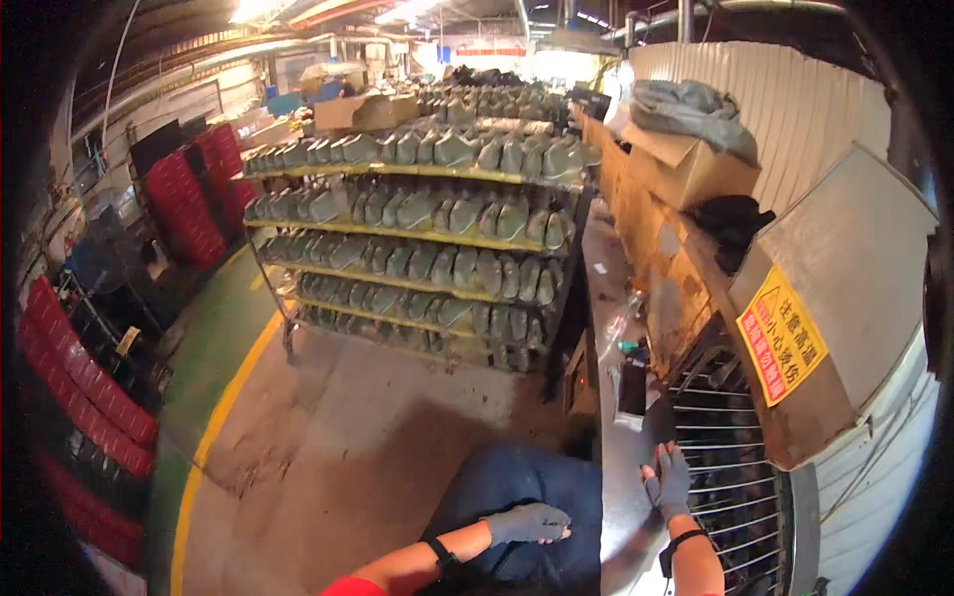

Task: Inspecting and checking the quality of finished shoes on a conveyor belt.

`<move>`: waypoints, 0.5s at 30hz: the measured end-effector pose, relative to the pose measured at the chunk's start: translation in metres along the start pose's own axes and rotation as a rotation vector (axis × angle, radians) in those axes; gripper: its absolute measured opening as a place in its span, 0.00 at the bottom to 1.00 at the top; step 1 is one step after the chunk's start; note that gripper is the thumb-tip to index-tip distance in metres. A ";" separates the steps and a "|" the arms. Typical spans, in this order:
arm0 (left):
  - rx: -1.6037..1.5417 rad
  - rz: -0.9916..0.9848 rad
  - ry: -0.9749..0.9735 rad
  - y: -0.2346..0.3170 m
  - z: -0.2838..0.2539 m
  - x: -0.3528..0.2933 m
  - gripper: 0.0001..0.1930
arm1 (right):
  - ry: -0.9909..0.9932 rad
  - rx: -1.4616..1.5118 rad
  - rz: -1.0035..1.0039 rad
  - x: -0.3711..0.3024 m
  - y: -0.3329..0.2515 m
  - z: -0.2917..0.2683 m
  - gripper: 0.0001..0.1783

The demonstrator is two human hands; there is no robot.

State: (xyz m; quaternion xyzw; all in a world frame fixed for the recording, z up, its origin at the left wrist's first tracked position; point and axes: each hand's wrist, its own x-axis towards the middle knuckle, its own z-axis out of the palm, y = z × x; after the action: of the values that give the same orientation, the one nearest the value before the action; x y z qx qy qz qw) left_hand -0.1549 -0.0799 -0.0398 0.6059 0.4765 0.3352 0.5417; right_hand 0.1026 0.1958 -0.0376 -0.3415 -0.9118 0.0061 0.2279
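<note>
My left hand [530, 523], in a grey fingerless glove, lies on my dark-trousered thigh [507, 477]. Its fingers are curled together, and nothing shows in them. My right hand [670, 480], gloved alike, rests at the edge of a metal worktop [628, 497], beside a conveyor of metal bars [730, 477]. Its fingers are stretched out and it holds nothing. Just beyond it on the worktop lies a dark flat rectangular object [632, 389], with small clutter and clear plastic [621, 323] farther back.
A multi-tier rack [417, 233] of grey-green shoe-shaped forms stands ahead. On the right, a metal hood [845, 288] with a yellow-red warning label covers the conveyor. A cardboard box [686, 164] carries grey cloth. Red crates [89, 377] are stacked left, past a yellow floor line [224, 417].
</note>
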 end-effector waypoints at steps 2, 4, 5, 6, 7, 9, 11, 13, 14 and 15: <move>-0.021 -0.069 0.035 0.002 0.004 -0.019 0.18 | 0.008 0.037 -0.005 0.000 -0.021 0.010 0.39; -0.046 -0.171 0.028 0.002 0.003 -0.019 0.20 | 0.040 0.016 -0.066 -0.003 -0.032 0.014 0.37; -0.034 -0.163 0.014 0.008 -0.004 -0.012 0.20 | 0.053 0.008 -0.053 -0.001 -0.030 0.012 0.37; 0.033 -0.170 -0.058 0.018 -0.015 -0.008 0.20 | 0.023 0.035 -0.099 -0.003 -0.032 0.011 0.37; 0.095 -0.174 -0.129 0.026 -0.023 -0.004 0.21 | -0.010 0.061 -0.146 -0.005 -0.032 0.010 0.37; 0.081 -0.244 -0.188 0.030 -0.037 0.000 0.22 | 0.000 0.052 -0.110 -0.003 -0.042 0.009 0.37; 0.065 -0.305 -0.250 0.025 -0.042 0.001 0.22 | 0.004 0.089 -0.094 -0.001 -0.044 0.009 0.36; -0.121 -0.218 -0.199 0.010 -0.047 -0.010 0.22 | -0.016 0.108 -0.076 -0.002 -0.046 0.011 0.37; -0.178 -0.253 -0.174 0.005 -0.048 -0.015 0.22 | -0.028 0.109 -0.053 -0.003 -0.048 0.012 0.36; -0.188 -0.255 -0.171 0.002 -0.047 -0.015 0.22 | -0.041 0.111 -0.032 -0.003 -0.051 0.013 0.36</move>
State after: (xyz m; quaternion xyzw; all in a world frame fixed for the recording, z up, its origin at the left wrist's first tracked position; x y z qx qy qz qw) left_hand -0.2025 -0.0785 -0.0273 0.5135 0.4683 0.2540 0.6727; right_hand 0.0676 0.1572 -0.0422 -0.3134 -0.9199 0.0599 0.2279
